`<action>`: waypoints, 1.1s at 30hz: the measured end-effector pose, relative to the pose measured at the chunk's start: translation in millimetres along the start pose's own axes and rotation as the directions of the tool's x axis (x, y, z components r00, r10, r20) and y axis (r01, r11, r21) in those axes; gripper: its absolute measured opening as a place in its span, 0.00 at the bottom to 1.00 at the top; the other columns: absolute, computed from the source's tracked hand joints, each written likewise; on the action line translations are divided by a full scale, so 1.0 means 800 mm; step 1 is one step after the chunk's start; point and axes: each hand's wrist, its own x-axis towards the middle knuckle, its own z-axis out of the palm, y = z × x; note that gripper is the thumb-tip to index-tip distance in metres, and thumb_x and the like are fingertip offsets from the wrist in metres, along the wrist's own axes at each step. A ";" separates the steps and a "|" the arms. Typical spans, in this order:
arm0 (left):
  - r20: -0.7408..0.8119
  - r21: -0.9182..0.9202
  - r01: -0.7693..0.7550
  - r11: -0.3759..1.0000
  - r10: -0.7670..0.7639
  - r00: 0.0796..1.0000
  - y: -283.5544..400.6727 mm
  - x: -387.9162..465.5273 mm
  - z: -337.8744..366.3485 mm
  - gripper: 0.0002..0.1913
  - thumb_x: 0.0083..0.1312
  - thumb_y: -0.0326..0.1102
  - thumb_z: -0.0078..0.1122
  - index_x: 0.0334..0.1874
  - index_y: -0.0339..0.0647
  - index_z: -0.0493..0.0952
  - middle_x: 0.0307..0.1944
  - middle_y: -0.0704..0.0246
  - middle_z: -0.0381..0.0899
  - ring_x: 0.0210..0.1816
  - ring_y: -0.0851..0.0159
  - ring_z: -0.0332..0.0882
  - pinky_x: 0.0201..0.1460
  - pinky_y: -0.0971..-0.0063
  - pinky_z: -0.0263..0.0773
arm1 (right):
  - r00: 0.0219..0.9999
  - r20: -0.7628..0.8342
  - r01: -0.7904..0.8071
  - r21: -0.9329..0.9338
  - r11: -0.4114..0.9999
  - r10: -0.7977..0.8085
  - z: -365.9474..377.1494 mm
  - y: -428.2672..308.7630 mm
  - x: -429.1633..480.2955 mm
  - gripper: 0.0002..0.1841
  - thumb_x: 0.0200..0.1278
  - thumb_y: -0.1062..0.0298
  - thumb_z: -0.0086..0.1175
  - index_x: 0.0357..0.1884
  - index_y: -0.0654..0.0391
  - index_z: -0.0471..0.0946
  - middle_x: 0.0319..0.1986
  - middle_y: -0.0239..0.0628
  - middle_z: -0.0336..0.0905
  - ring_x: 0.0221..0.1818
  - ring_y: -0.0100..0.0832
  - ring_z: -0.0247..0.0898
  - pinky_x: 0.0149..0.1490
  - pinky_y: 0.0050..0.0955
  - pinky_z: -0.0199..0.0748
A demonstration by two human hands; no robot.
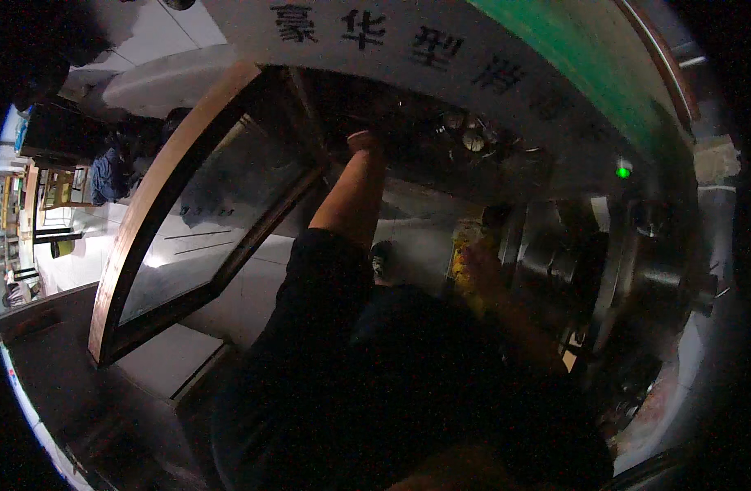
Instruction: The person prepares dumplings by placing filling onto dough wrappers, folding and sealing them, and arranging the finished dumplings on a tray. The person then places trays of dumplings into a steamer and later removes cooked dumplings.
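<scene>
My left arm reaches into the dark inside of a cabinet (412, 104), whose framed glass door (209, 202) stands open on the left. Only the wrist end of my left hand (364, 142) shows; its fingers are lost in the dark, so what it touches cannot be told. Shiny round items (473, 141), apparently metal, sit inside to the right of this hand. Lower and to the right, my dim, blurred right hand (476, 261) is around a yellow patterned object (460, 255) with a paler top. The exact kind of that object is unclear.
Large writing runs along the cabinet's pale upper panel (375, 55), below a green band (559, 55). A green light (623, 172) glows at right. A shoe (379, 261) shows below on the pale floor. Wooden furniture (59, 187) stands in a brighter area at far left.
</scene>
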 end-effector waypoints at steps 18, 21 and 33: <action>0.076 -0.313 0.164 0.936 -0.148 0.986 -0.165 -0.180 -0.043 0.41 0.70 0.66 0.32 0.29 0.26 0.77 0.23 0.52 0.76 0.27 0.48 0.72 0.37 0.56 0.68 | 0.968 0.191 0.182 -0.099 0.978 -0.161 0.020 -0.111 0.219 0.34 0.67 0.55 0.48 0.71 0.58 0.53 0.67 0.48 0.58 0.68 0.46 0.54 0.68 0.40 0.56; 0.266 -0.309 0.371 0.876 -0.295 0.918 -0.127 -0.179 -0.084 0.40 0.69 0.67 0.34 0.27 0.29 0.77 0.20 0.59 0.75 0.25 0.59 0.70 0.33 0.61 0.68 | 0.909 0.362 0.355 -0.406 0.842 -0.208 -0.008 -0.116 0.185 0.30 0.67 0.61 0.47 0.68 0.61 0.58 0.65 0.50 0.60 0.66 0.47 0.58 0.66 0.41 0.59; 0.102 0.057 -0.582 0.811 0.575 0.812 0.069 -0.155 -0.095 0.25 0.67 0.54 0.53 0.50 0.36 0.75 0.46 0.60 0.81 0.48 0.57 0.78 0.49 0.68 0.71 | 0.937 0.120 0.350 -0.381 0.856 -0.329 -0.047 -0.005 -0.100 0.21 0.66 0.66 0.47 0.59 0.63 0.67 0.55 0.49 0.70 0.57 0.44 0.66 0.59 0.39 0.68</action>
